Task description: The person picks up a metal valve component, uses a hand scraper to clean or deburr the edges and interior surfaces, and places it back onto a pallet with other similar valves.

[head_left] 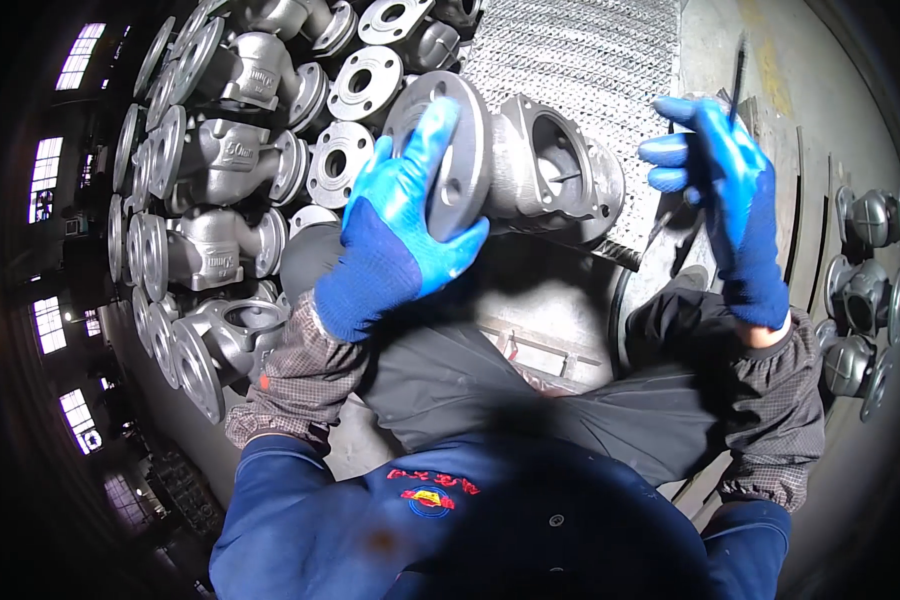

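Note:
A grey cast-metal valve body [515, 165] lies on its side in front of me, on the near edge of a textured metal sheet. Its round flange points left and its square-flanged opening faces up toward the right. My left hand [410, 195], in a blue coated glove, grips that left flange, fingers over its face and thumb at the lower rim. To the right of the valve body, apart from it, my right hand [720, 165] in a matching glove is closed around a thin dark rod-like tool [739, 75]. The tool's tip points up and away; its grip is mostly hidden.
Many similar silver valve bodies [220, 150] are stacked at the left, close to my left arm. Several more castings [860, 300] stand on the floor at the far right. The textured metal sheet [570, 50] stretches away ahead. My knees are on both sides of the work spot.

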`<state>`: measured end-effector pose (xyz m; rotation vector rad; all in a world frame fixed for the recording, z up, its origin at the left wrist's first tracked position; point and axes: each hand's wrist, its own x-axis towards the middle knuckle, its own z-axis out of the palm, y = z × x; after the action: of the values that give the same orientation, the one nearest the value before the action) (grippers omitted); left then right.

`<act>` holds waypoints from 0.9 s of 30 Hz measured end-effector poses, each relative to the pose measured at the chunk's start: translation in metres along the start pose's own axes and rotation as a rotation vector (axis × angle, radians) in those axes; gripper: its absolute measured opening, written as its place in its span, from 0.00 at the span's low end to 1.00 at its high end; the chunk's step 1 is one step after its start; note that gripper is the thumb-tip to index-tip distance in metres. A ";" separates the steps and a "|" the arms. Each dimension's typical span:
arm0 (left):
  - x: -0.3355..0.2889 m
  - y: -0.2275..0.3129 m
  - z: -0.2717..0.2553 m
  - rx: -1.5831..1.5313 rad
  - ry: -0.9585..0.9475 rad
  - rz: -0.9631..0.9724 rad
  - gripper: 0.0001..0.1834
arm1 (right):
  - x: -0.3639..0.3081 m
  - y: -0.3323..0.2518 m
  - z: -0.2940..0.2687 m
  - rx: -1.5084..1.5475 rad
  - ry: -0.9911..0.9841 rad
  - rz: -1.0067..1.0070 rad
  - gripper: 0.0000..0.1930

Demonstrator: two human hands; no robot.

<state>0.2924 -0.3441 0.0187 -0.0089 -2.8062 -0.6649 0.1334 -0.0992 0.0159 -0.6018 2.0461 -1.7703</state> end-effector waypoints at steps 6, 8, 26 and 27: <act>-0.015 -0.027 0.002 -0.094 0.134 -0.040 0.45 | -0.012 0.071 0.002 0.175 0.144 0.443 0.21; -0.019 -0.033 0.004 -0.252 0.105 -0.134 0.45 | -0.020 0.082 0.012 0.128 0.074 0.542 0.22; -0.036 -0.079 0.004 -0.813 0.190 -0.811 0.46 | 0.008 0.167 0.069 -0.411 -0.032 -0.158 0.19; -0.032 -0.078 0.007 -0.830 0.241 -0.786 0.46 | 0.012 0.167 0.072 -0.251 -0.033 -0.034 0.23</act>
<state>0.3166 -0.4094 -0.0303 0.9614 -2.0385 -1.7920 0.1484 -0.1454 -0.1597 -0.7368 2.2658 -1.5203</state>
